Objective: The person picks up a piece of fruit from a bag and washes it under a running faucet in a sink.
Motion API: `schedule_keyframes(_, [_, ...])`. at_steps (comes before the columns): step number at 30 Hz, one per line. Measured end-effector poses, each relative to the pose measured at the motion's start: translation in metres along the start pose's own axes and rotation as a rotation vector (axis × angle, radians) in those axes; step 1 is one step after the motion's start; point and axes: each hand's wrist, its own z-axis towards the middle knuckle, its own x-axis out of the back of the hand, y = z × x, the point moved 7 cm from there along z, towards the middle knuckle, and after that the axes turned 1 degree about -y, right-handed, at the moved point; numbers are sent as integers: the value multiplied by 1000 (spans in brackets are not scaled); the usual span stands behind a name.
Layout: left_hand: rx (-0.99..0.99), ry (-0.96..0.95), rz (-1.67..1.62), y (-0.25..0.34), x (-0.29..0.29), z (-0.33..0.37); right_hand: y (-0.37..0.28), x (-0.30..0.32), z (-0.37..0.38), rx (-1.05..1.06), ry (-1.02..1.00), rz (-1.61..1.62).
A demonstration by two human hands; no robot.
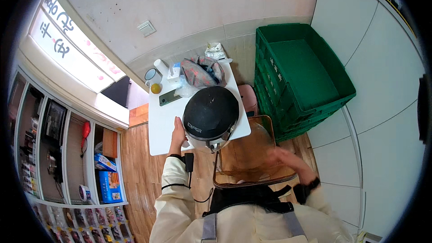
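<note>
A helmet [211, 110] with a black domed top and a pale lower part rests on the near right of the small white table [166, 128]. My left hand [178, 131] is on its left side, fingers along the shell, gripping it. A small metal-looking part shows at the helmet's near edge. My right hand [281, 158] is to the right, above a brown seat-like surface [243, 162] with a dark rim. Motion smears its fingers, so I cannot tell whether anything is in them. A black band circles my right wrist.
Behind the helmet are a grey patterned cloth bag [198, 72], a phone [170, 97], a mug [152, 76] and a round yellow thing [155, 88]. Stacked green crates [315, 103] stand at right beside white cabinets [382, 81]. Shelves [67, 162] line the left.
</note>
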Motion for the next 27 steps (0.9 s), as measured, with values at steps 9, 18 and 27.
schedule_keyframes(9, [-64,-71,-260,-3,-60,-4,-50,-14,179,115,493,80])
schedule_keyframes(18, [-342,219,-324,70,-65,-99,-144,-16,98,380,278,101])
schedule_keyframes(27, [-470,-178,-287,299,-234,-164,-287,185,-36,647,394,158])
